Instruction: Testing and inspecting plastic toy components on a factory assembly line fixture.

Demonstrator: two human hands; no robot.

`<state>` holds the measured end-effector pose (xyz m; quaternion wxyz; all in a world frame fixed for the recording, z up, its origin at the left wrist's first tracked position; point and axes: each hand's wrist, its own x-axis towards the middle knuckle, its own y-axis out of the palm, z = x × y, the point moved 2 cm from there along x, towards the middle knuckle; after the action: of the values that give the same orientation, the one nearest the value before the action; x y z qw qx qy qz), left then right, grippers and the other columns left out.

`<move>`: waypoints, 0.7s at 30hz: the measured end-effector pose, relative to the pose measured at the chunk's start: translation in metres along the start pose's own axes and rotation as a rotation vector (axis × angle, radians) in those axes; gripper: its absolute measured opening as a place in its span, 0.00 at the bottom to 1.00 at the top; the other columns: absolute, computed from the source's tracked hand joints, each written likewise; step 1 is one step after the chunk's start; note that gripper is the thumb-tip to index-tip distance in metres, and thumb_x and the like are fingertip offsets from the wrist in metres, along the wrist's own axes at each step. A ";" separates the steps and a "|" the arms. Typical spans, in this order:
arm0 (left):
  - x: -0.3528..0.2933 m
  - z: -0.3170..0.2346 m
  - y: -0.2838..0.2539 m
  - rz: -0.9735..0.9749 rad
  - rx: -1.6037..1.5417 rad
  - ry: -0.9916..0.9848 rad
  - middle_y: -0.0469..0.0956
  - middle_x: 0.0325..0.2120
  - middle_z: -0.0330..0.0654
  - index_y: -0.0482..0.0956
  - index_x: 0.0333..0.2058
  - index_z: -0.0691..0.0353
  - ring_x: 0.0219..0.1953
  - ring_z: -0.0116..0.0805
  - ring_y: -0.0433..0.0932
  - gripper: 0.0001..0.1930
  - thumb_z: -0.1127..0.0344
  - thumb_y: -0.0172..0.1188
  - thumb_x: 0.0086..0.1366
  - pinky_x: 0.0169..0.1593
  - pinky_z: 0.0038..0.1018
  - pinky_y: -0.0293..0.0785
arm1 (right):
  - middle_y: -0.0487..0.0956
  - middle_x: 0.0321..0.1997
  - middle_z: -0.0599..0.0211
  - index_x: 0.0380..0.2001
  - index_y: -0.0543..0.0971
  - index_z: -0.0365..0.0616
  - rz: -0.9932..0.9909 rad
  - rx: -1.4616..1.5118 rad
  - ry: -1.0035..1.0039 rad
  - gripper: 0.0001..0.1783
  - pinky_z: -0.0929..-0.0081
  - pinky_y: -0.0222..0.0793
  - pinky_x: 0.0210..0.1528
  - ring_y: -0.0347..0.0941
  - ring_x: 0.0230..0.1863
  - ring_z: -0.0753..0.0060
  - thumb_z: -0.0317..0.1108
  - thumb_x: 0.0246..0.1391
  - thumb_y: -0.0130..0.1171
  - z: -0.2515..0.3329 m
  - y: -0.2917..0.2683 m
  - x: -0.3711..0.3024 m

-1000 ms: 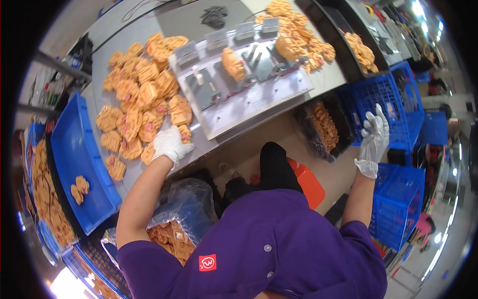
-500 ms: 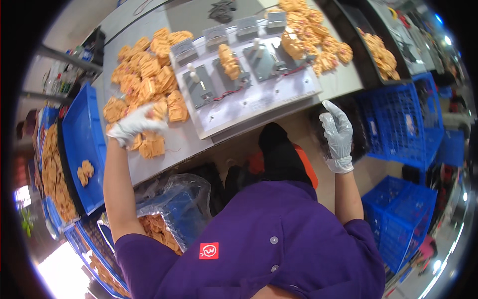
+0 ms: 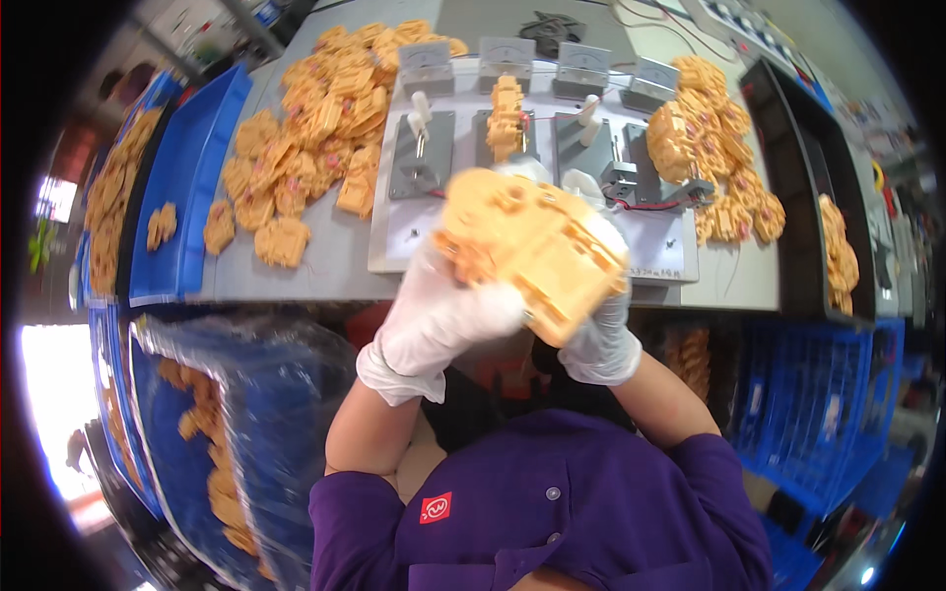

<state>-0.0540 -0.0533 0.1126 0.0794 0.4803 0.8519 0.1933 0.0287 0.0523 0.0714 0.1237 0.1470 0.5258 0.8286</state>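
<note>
A yellow-orange moulded plastic part (image 3: 532, 246), slightly blurred, is held up in front of the white board (image 3: 434, 241). My left hand (image 3: 424, 320), in a white glove, is closed round its left side. My right hand (image 3: 603, 340), gloved too, grips the right side, its fingers partly hidden behind the part. Grey stations with posts and clamps line the board, with small panel meters (image 3: 506, 65) behind them. One similar part (image 3: 506, 113) stands upright at a station beyond my hands. Another part (image 3: 671, 143) sits at the rightmost station.
Similar plastic parts form a large pile (image 3: 340, 103) left of the board and a smaller pile (image 3: 724, 128) right of it. A blue tray (image 3: 197, 187) flanks the table at left, a black tray (image 3: 798, 177) at right. Below stand a plastic-lined blue bin (image 3: 286, 414) and blue crates (image 3: 818, 404).
My left hand has come from the left pile to the middle, and my right hand has moved in from the right. Both now hold a plastic part. The view has turned.
</note>
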 end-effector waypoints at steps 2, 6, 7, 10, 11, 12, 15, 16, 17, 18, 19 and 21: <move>-0.015 0.019 0.018 -0.003 -0.152 -0.033 0.65 0.63 0.44 0.54 0.69 0.66 0.66 0.36 0.64 0.57 0.56 0.81 0.45 0.68 0.36 0.60 | 0.74 0.58 0.58 0.59 0.68 0.43 0.077 -0.409 -0.133 0.28 0.64 0.73 0.61 0.74 0.59 0.65 0.47 0.63 0.61 0.029 -0.011 -0.019; -0.012 0.052 0.042 -0.120 -0.010 0.213 0.65 0.62 0.44 0.50 0.70 0.67 0.66 0.37 0.64 0.56 0.51 0.76 0.51 0.66 0.36 0.63 | 0.80 0.35 0.69 0.51 0.73 0.43 -0.026 -0.695 -0.144 0.19 0.84 0.72 0.29 0.76 0.31 0.82 0.47 0.67 0.54 0.068 -0.047 -0.041; -0.013 0.056 0.049 -0.147 0.008 0.286 0.65 0.63 0.45 0.52 0.70 0.66 0.65 0.37 0.67 0.52 0.52 0.74 0.54 0.64 0.34 0.67 | 0.77 0.24 0.75 0.47 0.75 0.45 -0.053 -0.689 -0.075 0.18 0.87 0.58 0.18 0.69 0.20 0.88 0.48 0.67 0.54 0.076 -0.041 -0.042; -0.010 0.058 0.092 -0.251 0.232 0.070 0.77 0.48 0.37 0.69 0.59 0.67 0.50 0.26 0.76 0.31 0.58 0.68 0.62 0.53 0.26 0.75 | 0.76 0.20 0.75 0.43 0.76 0.46 -0.154 -0.698 0.132 0.19 0.88 0.55 0.14 0.67 0.16 0.88 0.51 0.68 0.51 0.090 -0.051 -0.052; -0.012 0.063 0.097 -0.344 0.224 0.115 0.80 0.43 0.36 0.73 0.55 0.65 0.43 0.22 0.79 0.22 0.61 0.64 0.67 0.40 0.19 0.78 | 0.77 0.22 0.73 0.42 0.77 0.46 -0.092 -0.821 0.210 0.21 0.88 0.55 0.14 0.66 0.15 0.86 0.53 0.69 0.47 0.097 -0.048 -0.053; -0.012 0.064 0.094 -0.378 0.177 0.071 0.80 0.44 0.37 0.73 0.55 0.64 0.43 0.23 0.79 0.22 0.59 0.63 0.67 0.39 0.19 0.78 | 0.78 0.24 0.71 0.40 0.77 0.45 -0.023 -0.949 0.286 0.24 0.88 0.56 0.14 0.66 0.14 0.85 0.55 0.71 0.42 0.107 -0.047 -0.055; -0.016 0.073 0.087 -0.388 -0.210 0.067 0.78 0.48 0.42 0.70 0.58 0.62 0.44 0.35 0.82 0.24 0.56 0.60 0.69 0.33 0.17 0.80 | 0.78 0.26 0.73 0.44 0.79 0.43 -0.006 -0.992 0.060 0.24 0.88 0.59 0.18 0.67 0.20 0.89 0.52 0.72 0.42 0.138 -0.042 -0.069; -0.014 0.075 0.088 -0.349 -0.379 0.037 0.77 0.49 0.44 0.68 0.59 0.61 0.44 0.39 0.82 0.25 0.56 0.59 0.70 0.31 0.16 0.81 | 0.79 0.30 0.70 0.46 0.79 0.41 -0.006 -1.019 -0.040 0.25 0.90 0.58 0.19 0.67 0.23 0.89 0.50 0.73 0.39 0.147 -0.050 -0.069; -0.009 0.078 0.091 -0.363 -0.457 0.027 0.75 0.52 0.47 0.66 0.61 0.59 0.45 0.43 0.82 0.25 0.55 0.58 0.71 0.28 0.14 0.81 | 0.78 0.29 0.70 0.47 0.78 0.41 -0.054 -0.889 -0.054 0.25 0.90 0.58 0.19 0.67 0.23 0.89 0.50 0.73 0.39 0.152 -0.064 -0.071; -0.010 0.079 0.090 -0.362 -0.452 0.032 0.75 0.52 0.47 0.66 0.61 0.59 0.45 0.43 0.82 0.25 0.55 0.58 0.71 0.28 0.14 0.81 | 0.78 0.29 0.69 0.47 0.78 0.41 -0.095 -0.758 -0.058 0.25 0.91 0.59 0.20 0.67 0.24 0.88 0.50 0.73 0.40 0.152 -0.071 -0.075; -0.010 0.082 0.088 -0.310 -0.519 0.005 0.75 0.52 0.47 0.65 0.61 0.59 0.45 0.43 0.82 0.26 0.55 0.58 0.71 0.28 0.14 0.81 | 0.78 0.32 0.68 0.51 0.75 0.41 -0.094 -0.714 -0.032 0.21 0.91 0.60 0.22 0.68 0.26 0.87 0.46 0.71 0.46 0.151 -0.073 -0.079; -0.015 0.085 0.083 -0.176 -0.498 -0.014 0.75 0.52 0.46 0.66 0.61 0.60 0.48 0.42 0.81 0.25 0.55 0.57 0.71 0.37 0.18 0.82 | 0.77 0.38 0.71 0.58 0.71 0.42 -0.133 -0.780 0.009 0.21 0.91 0.62 0.24 0.69 0.29 0.87 0.42 0.68 0.53 0.140 -0.066 -0.089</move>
<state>0.0467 -0.0058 0.0679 0.2176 0.3714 0.8158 0.3861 0.1667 0.1647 0.0579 0.2212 0.0508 0.1806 0.9570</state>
